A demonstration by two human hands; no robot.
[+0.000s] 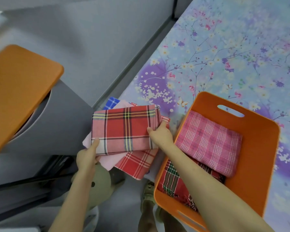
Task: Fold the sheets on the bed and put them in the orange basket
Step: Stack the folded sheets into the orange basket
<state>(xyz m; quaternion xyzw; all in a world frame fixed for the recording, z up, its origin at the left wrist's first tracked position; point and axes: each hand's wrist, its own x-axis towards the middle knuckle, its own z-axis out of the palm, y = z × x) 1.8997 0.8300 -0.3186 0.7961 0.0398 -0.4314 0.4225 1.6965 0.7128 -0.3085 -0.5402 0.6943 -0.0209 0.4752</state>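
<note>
The folded red plaid sheet (124, 129) is held between both hands just left of the orange basket (258, 166): the left hand (87, 158) pinches its near left corner, and the right hand (161, 134) grips its right edge with curled fingers. Its long axis runs left to right, toward the basket, above other folded cloths (136, 163).

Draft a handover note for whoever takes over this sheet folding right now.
Left hand holds the folded red plaid sheet at its near left corner; right hand pinches its right edge.
Orange basket sits on the bed, holding a pink checked sheet over a red-green plaid sheet.
Done: at least two sheets basketed, a third folded.
Left: basket the held sheet, then handle the pale pink sheet, red checked sheet and blue checked sheet beneath it.
</note>
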